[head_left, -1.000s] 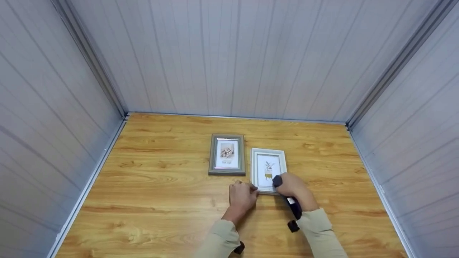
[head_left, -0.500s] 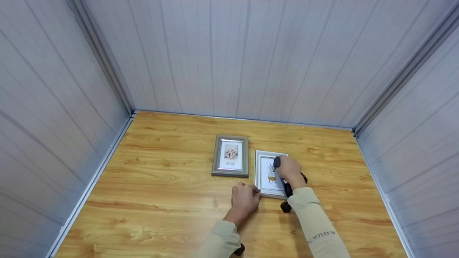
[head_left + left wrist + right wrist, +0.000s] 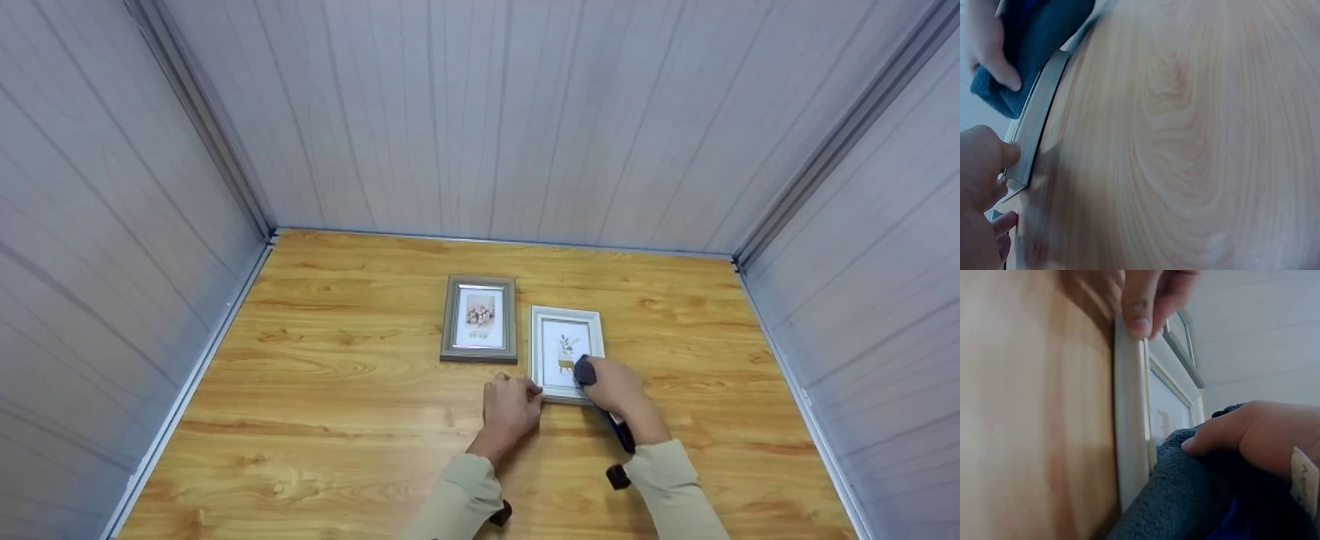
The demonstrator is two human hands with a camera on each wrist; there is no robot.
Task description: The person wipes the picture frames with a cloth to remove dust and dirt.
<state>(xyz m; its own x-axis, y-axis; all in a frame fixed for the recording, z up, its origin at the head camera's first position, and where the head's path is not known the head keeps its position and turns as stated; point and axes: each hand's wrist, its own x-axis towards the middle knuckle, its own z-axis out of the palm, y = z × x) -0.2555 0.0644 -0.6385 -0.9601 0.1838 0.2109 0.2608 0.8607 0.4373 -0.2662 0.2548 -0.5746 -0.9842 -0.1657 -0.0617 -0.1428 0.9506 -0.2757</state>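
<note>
A white picture frame [image 3: 535,349] with a plant print lies face up on the wooden table. At its lower left corner, my left hand [image 3: 511,409] pinches the border, thumb on top, as the left wrist view also shows. My right hand [image 3: 621,394] holds a dark blue-grey cloth [image 3: 584,370] bunched over the frame's lower right part. Up close in the right wrist view, the cloth [image 3: 1168,486] has a terry texture and a pale tag [image 3: 1304,481] beside the hand. It covers part of the glass and the lower edge.
Just left of the white frame, slightly farther back, lies a grey-brown picture frame [image 3: 450,322] with a flower print. Pale panel walls [image 3: 480,120] enclose the wooden table [image 3: 322,405] at the back and both sides.
The right hand slid the cloth up the white frame's right side by half a second ago, then back down to the lower right. The left hand keeps its place at the corner.
</note>
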